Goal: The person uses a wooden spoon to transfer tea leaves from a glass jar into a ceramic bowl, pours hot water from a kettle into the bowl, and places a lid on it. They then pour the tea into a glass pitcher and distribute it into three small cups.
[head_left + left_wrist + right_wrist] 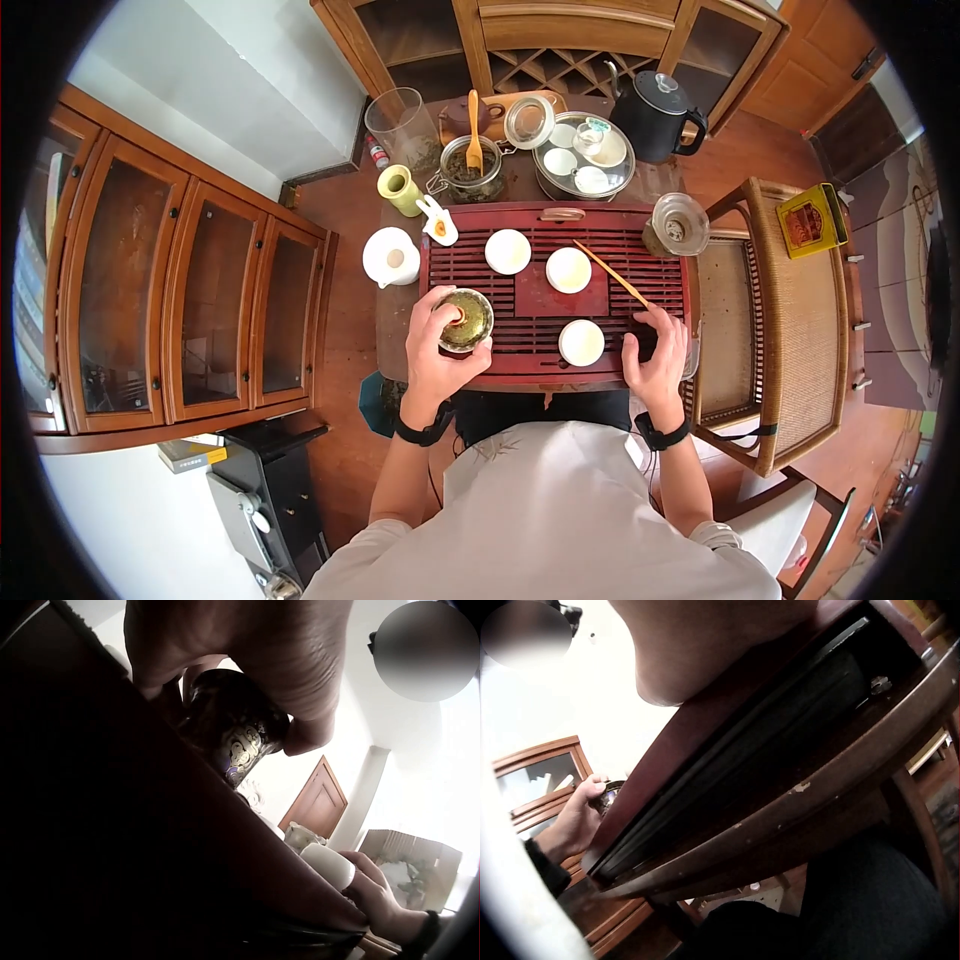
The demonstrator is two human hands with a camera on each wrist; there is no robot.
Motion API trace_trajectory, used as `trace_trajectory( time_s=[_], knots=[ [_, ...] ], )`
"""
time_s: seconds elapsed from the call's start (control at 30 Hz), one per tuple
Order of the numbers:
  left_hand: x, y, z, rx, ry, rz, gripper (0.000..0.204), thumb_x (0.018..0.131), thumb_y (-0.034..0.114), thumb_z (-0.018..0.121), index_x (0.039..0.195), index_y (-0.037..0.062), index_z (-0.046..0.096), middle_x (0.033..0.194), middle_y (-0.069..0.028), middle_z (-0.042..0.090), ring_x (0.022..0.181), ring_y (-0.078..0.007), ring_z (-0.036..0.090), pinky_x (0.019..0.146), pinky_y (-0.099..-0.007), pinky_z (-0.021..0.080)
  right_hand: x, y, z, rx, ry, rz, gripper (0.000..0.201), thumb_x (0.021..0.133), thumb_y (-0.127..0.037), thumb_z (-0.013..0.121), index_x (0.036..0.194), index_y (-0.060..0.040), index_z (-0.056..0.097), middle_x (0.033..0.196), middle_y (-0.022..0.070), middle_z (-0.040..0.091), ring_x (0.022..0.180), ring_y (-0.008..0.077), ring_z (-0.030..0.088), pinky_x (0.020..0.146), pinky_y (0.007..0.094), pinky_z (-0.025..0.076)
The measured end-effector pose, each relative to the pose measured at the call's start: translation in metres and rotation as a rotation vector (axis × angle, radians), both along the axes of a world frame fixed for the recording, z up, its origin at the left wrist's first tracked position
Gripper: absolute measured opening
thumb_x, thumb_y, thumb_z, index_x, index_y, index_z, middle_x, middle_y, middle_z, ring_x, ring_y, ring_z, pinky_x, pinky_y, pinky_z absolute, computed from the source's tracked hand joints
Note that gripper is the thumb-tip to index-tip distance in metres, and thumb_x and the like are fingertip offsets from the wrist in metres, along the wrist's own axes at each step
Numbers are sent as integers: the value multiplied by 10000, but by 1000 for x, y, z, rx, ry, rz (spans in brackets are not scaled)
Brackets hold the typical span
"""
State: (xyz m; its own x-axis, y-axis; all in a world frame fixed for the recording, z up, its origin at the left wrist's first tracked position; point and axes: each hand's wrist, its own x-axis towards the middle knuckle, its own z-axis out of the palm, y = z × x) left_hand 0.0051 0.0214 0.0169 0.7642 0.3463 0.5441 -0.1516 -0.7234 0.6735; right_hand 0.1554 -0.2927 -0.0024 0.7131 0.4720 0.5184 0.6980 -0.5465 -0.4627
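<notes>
My left hand (440, 345) grips a round patterned lidded cup (470, 322) at the tray's left front, thumb and fingers on opposite sides and one finger near the lid's knob. The left wrist view shows the cup (244, 742) dark beneath the hand (247, 645). My right hand (657, 362) rests at the right edge of the red slatted tea tray (520, 366), fingers loosely bent and holding nothing, by the lower end of a thin wooden stick (612, 274). Three white cups with pale liquid stand on the tray: one (508, 252), another (568, 270), and a third (581, 343) nearer me.
Left of the tray are a white pitcher (391, 257) and a green vase (400, 190). Behind it stand a jar of leaves (470, 180), a glass-lidded pot (584, 155) and a black kettle (655, 115). A glass strainer cup (680, 225) is at the right, beside a wicker stand (800, 330).
</notes>
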Motion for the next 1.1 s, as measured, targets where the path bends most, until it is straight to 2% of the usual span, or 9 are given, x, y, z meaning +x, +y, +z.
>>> trace_trajectory(
  time_s=[0.27, 0.57, 0.77, 0.83, 0.87, 1.03, 1.1],
  knots=[
    [1, -15, 15, 165, 58, 17, 611, 656, 69, 872, 1184, 123, 571, 1383, -221, 596, 1165, -419, 628, 963, -514, 558, -1, -1, 0, -3, 13, -12, 560, 871, -78, 748, 1389, 1, 550, 1152, 118, 730, 1057, 341, 651, 964, 477, 472],
    [-10, -26, 10, 247, 19, 43, 587, 661, 66, 867, 1156, 122, 556, 1407, -242, 558, 1199, -443, 621, 970, -529, 563, 0, -1, -1, 1, -5, -4, 546, 876, -79, 741, 1378, -1, 541, 1168, 128, 723, 1053, 350, 653, 959, 485, 470],
    [-18, -17, 1, 138, -29, 59, 597, 671, 56, 850, 1164, 118, 521, 1406, -242, 564, 1168, -424, 644, 977, -511, 560, 0, 0, -1, -6, -12, -6, 546, 879, -76, 738, 1381, 5, 541, 1160, 130, 724, 1052, 352, 654, 955, 485, 470],
    [-19, -13, -2, 49, -40, 66, 599, 674, 46, 846, 1166, 115, 512, 1398, -244, 577, 1160, -408, 649, 985, -490, 554, -1, 0, 0, -6, -15, -8, 555, 877, -75, 738, 1389, 7, 541, 1151, 129, 727, 1048, 350, 654, 952, 483, 471],
    [-19, -11, -1, 39, -36, 66, 588, 689, 37, 836, 1169, 99, 503, 1396, -241, 587, 1164, -373, 653, 993, -466, 553, -1, 0, 1, -7, -19, -12, 564, 876, -74, 739, 1398, 9, 541, 1141, 128, 730, 1045, 348, 654, 950, 481, 471],
    [-17, 0, -11, -96, -50, 74, 593, 678, 41, 844, 1175, 97, 527, 1353, -228, 633, 1150, -371, 687, 982, -448, 575, -1, 0, 0, 1, -18, -16, 580, 873, -73, 740, 1412, 9, 542, 1126, 122, 737, 1035, 337, 655, 949, 474, 473],
    [-15, 3, -9, -88, -19, 40, 557, 735, 38, 813, 1191, 69, 495, 1388, -237, 603, 1178, -324, 659, 1009, -430, 552, -1, 0, 1, 1, -17, -18, 581, 872, -73, 740, 1412, 9, 542, 1126, 120, 739, 1034, 334, 656, 950, 472, 474]
  ],
)
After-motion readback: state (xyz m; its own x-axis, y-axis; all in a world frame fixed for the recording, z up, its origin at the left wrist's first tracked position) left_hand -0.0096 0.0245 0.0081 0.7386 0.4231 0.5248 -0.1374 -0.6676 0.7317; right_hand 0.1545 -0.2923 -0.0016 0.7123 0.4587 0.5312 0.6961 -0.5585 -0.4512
